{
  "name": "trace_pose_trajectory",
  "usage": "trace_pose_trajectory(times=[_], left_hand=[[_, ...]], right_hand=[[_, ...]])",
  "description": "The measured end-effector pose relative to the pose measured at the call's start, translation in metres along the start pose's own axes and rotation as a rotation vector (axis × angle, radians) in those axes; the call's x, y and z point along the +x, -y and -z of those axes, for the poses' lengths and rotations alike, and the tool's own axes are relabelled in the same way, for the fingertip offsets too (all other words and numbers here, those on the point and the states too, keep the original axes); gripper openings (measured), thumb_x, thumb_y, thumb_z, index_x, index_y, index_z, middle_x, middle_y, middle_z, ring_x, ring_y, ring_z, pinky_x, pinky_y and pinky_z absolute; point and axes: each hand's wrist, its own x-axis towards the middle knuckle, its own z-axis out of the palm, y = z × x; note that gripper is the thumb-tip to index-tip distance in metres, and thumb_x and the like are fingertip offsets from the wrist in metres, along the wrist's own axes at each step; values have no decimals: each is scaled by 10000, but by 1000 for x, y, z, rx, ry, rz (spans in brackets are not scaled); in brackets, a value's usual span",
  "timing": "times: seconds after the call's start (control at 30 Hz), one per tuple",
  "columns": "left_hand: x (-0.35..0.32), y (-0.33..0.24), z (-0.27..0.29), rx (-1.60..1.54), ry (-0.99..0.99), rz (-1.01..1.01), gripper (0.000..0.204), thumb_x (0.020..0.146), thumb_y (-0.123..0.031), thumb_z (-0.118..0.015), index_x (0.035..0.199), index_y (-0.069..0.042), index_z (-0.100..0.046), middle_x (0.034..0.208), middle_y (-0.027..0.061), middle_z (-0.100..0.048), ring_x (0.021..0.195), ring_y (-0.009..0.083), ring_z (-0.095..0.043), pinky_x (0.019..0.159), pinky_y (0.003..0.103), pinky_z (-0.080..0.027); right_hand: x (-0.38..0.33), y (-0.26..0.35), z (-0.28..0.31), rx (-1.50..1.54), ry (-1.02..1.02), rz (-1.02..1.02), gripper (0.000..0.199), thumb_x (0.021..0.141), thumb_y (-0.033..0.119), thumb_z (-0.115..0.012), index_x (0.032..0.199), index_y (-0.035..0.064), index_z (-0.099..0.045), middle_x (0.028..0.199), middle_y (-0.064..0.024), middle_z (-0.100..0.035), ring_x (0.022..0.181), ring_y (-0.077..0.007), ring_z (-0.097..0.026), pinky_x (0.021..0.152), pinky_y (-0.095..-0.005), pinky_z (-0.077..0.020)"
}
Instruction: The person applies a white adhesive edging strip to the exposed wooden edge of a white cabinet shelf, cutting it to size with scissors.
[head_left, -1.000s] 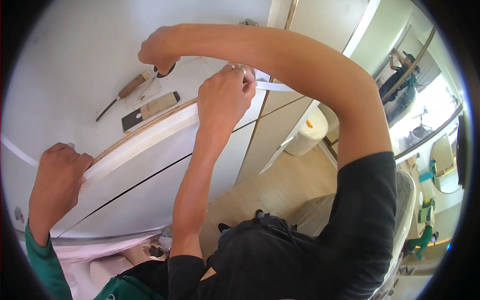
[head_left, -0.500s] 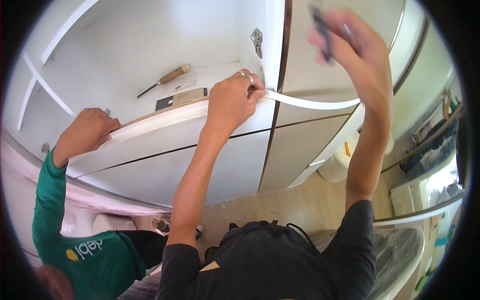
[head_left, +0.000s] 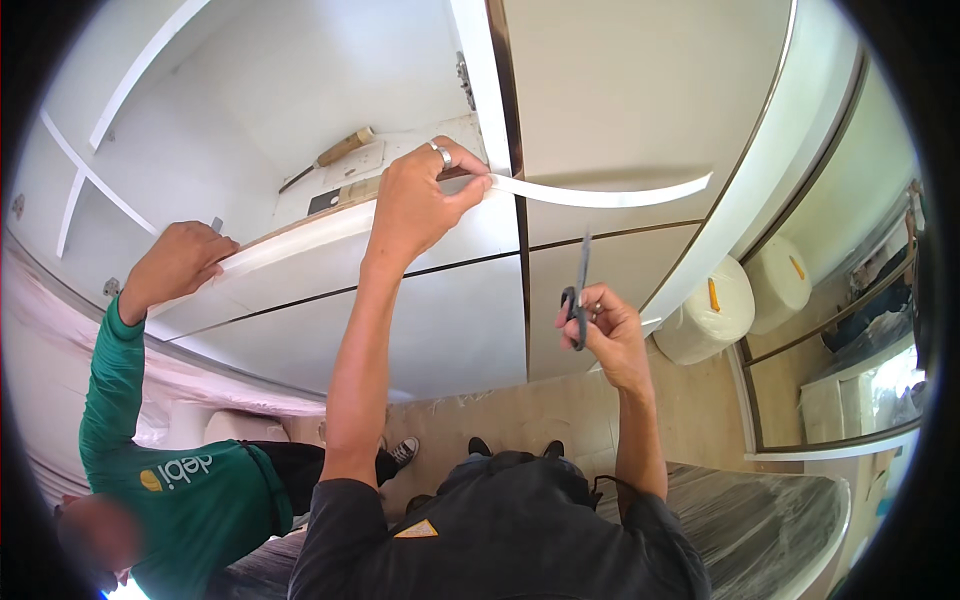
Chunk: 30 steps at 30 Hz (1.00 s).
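White cabinet (head_left: 330,80) fills the upper left and centre of the frame, open, its inside bare except for a few tools on the shelf. A closed door panel (head_left: 640,90) takes the upper right.

Shelf front edge (head_left: 300,245) runs from left of centre up toward the middle. A co-worker in a green sleeve, lower left, has a hand (head_left: 178,262) pressed on that edge, probably steadying it or holding the strip down at that end.

White edging strip (head_left: 600,195): thin and flat, it leaves my fingers at centre top and curves free to the right across the door panel, its loose end in the upper right. It hangs unsupported there, so it is the spare length past the shelf corner.

My left hand (head_left: 420,200), centre top, is closed on the strip, pinching it against the corner of the shelf edge, thumb and fingers clamped so it stays put.

My right hand (head_left: 605,325), right of centre, grips small dark scissors (head_left: 578,295), fingers in the handles, blades pointing up toward the strip but well short of it. Blades look nearly together; hard to tell.

Back on the shelf, upper centre-left: a wooden-handled tool (head_left: 335,155) and a flat dark block (head_left: 330,198), parked out of the way.

Two pale buckets (head_left: 715,315) stand on the floor at right.
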Motion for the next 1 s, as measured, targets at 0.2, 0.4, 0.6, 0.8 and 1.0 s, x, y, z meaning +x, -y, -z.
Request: trace_pose_trajectory(times=[0.2, 0.4, 0.6, 0.8, 1.0], left_hand=[[-3, -1, -1, 95, 16, -54, 52, 824, -30, -736, 856, -8, -702, 864, 50, -704, 876, 173, -694, 904, 310, -548], [2, 9, 2, 6, 61, -97, 47, 828, -32, -733, 851, -19, -695, 917, 48, -691, 889, 162, -674, 896, 314, -541], [2, 6, 6, 142, 57, -128, 82, 788, -156, -741, 808, -78, -726, 949, 12, -691, 943, 211, -590, 860, 349, -480], [2, -5, 18, 59, 168, -81, 120, 815, -187, -759, 841, -76, -721, 931, 11, -659, 1012, 212, -553, 889, 370, -462], [2, -6, 30, -166, 278, 48, 154, 847, -201, -746, 837, -61, -681, 955, -10, -618, 982, 149, -563, 1012, 357, -380]], right_hand=[[0, -17, -8, -12, 61, -62, 190, 910, 77, -698, 1057, 26, -588, 934, -70, -665, 772, -115, -621, 696, -269, -518], [8, -26, -16, -16, 131, -63, 174, 947, 55, -643, 1100, 6, -578, 954, -56, -657, 838, -111, -636, 740, -284, -557], [20, -30, -19, -26, 125, -76, 160, 934, 55, -648, 1073, 16, -578, 939, -48, -654, 809, -102, -621, 737, -266, -535], [38, -40, -30, -67, 140, -6, 157, 918, 68, -665, 1038, 38, -568, 900, -22, -643, 774, -83, -602, 711, -247, -507], [53, -54, -39, -115, 96, 64, 296, 881, 205, -752, 1056, 42, -577, 931, -39, -627, 797, -98, -576, 719, -262, -496]])
